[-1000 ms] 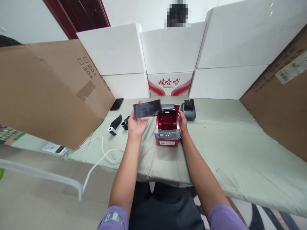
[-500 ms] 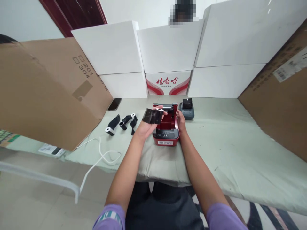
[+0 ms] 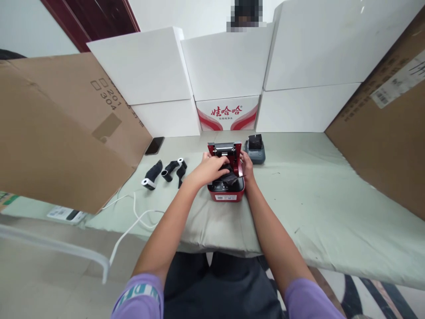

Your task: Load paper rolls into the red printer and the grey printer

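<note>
A small red printer (image 3: 226, 191) with its lid raised stands on the pale green cloth (image 3: 308, 186) in front of me. My left hand (image 3: 212, 168) reaches into the printer's open bay, fingers curled over a black paper roll (image 3: 229, 178) whose loose strip lies across the front of the bay. My right hand (image 3: 246, 163) rests against the printer's right side, fingers closed on the casing. To the left on the cloth lie three more black rolls (image 3: 165, 170) with white cores.
A grey printer (image 3: 255, 150) sits just behind the red one. A dark phone (image 3: 154, 145) lies at the back left, a white cable (image 3: 133, 221) trails off the edge. White boxes (image 3: 229, 71) wall the back; cardboard sheets (image 3: 59, 128) lean at both sides.
My left hand held the black strip up in the air, then brought the roll down and right into the printer's bay. The right hand stayed at the printer's side.
</note>
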`<control>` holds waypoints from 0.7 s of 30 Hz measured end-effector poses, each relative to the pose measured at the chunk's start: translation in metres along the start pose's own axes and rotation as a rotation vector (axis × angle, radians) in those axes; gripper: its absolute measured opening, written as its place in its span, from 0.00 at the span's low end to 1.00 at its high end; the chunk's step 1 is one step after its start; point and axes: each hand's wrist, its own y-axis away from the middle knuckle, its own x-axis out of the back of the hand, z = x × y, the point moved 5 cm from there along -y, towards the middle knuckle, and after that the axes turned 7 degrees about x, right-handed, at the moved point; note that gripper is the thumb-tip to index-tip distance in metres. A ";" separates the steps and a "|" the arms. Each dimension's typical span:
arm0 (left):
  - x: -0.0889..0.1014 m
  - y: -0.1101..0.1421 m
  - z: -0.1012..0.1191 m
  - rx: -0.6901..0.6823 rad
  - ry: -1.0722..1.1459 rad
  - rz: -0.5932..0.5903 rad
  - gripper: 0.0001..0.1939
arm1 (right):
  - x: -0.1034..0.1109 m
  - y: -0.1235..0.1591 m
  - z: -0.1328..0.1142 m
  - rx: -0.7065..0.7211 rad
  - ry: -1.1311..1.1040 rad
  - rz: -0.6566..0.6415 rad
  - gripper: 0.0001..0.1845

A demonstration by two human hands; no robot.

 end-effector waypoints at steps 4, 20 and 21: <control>-0.003 -0.003 0.014 -0.053 -0.078 -0.046 0.12 | 0.000 0.000 -0.001 -0.008 0.011 0.000 0.25; 0.005 0.028 0.002 0.051 0.442 0.026 0.17 | -0.004 0.000 -0.009 0.007 -0.012 -0.068 0.29; 0.006 0.037 0.003 0.036 0.459 0.046 0.17 | -0.006 0.000 -0.012 0.027 -0.025 -0.079 0.29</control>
